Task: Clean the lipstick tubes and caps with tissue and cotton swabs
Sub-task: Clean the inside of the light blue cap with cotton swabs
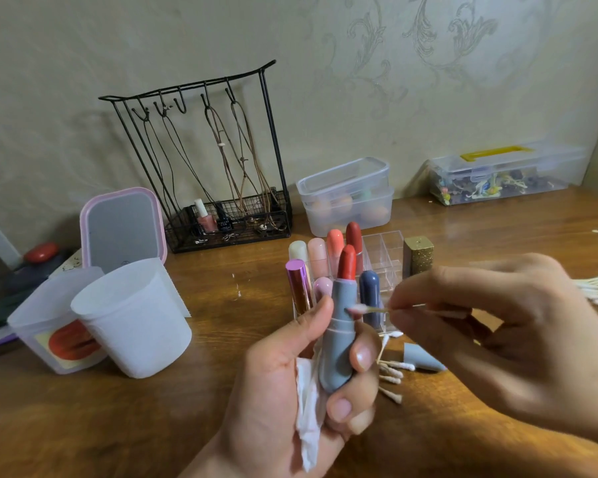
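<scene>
The left hand [290, 384] grips an uncapped grey lipstick tube with a red bullet [340, 339] upright, a crumpled white tissue [308, 419] tucked in its palm. The right hand's [491, 343] fingers pinch a cotton swab [366, 309], tip touching the tube's collar. Behind stands a clear acrylic organiser [385, 257] of capped lipsticks; used swabs [392, 374] and a grey cap [423, 357] lie on the wooden tabletop [221, 408]. No writing is legible.

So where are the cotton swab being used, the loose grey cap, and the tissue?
cotton swab [368, 309]: head view, its thin stick.
grey cap [423, 359]: head view, its side.
tissue [308, 408]: head view, crumpled middle.
</scene>
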### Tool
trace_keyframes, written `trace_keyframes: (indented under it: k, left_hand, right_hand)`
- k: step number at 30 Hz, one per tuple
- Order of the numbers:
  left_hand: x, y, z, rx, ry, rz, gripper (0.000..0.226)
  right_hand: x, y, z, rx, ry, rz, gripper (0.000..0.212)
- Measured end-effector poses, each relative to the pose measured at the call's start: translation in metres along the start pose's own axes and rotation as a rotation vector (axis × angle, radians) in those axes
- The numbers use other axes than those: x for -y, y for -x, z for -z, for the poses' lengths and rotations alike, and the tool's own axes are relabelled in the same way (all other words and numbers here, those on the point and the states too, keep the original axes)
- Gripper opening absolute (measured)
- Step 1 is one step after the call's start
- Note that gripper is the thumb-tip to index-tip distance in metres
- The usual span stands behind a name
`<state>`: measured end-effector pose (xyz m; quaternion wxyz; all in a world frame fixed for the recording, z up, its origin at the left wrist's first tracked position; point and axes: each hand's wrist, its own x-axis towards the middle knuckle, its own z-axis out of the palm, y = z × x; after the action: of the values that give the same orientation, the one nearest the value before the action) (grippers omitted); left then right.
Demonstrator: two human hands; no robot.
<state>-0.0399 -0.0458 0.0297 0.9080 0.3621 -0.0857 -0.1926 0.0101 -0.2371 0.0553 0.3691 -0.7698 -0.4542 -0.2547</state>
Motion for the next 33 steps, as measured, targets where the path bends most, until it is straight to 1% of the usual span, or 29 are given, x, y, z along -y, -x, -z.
trace_keyframes:
  k: [2, 6, 9, 12, 15, 18, 21, 27, 29, 32, 33]
  left_hand:
    - [0.0003, -0.0006, 0.0003, 0.008, 0.025, 0.013, 0.028]
    - [0.0016, -0.0010, -0.0024, -0.049, 0.011, -0.012, 0.027]
    - [0.0031, -0.0009, -0.0027, -0.093, -0.022, -0.026, 0.030]
    - [0.0036, -0.0013, -0.0025, -0.066, -0.051, -0.030, 0.030]
    - [0.0044, -0.0016, -0.0014, -0.091, -0.074, -0.045, 0.030]
    - [0.0047, -0.0028, -0.0026, -0.107, -0.082, -0.049, 0.029]
    - [0.0058, -0.0040, -0.0020, -0.145, -0.075, -0.055, 0.027]
    - [0.0015, -0.0024, -0.0001, -0.138, -0.007, 0.006, 0.038]
    - [-0.0009, -0.0012, -0.0004, -0.132, -0.031, 0.010, 0.036]
    - [-0.0019, -0.0004, -0.0026, -0.088, -0.004, 0.008, 0.025]
    - [-0.0022, 0.0000, -0.0027, -0.085, 0.013, 0.004, 0.029]
  right_hand:
    - [-0.0005, 0.0002, 0.0005, 0.038, -0.006, 0.018, 0.011]
    - [-0.0019, 0.0001, 0.0002, 0.017, 0.009, -0.008, 0.014]
    - [-0.0030, 0.0006, -0.0011, 0.093, 0.000, 0.022, 0.012]
    - [-0.0040, -0.0001, 0.0000, 0.053, 0.012, -0.018, 0.014]
    - [-0.0029, -0.0002, 0.0000, 0.100, 0.016, 0.016, 0.014]
    - [-0.0033, -0.0014, 0.0008, 0.085, 0.024, -0.022, 0.015]
    - [-0.0012, -0.0019, 0.0013, 0.123, -0.003, -0.001, 0.013]
    - [-0.0031, -0.0007, 0.0026, 0.034, 0.039, -0.048, 0.011]
    - [-0.0036, -0.0001, 0.0019, 0.010, 0.047, -0.052, 0.010]
    - [-0.0033, 0.0001, 0.0015, -0.021, 0.068, -0.056, 0.009]
    - [-0.0030, 0.0001, 0.0012, -0.030, 0.072, -0.057, 0.009]
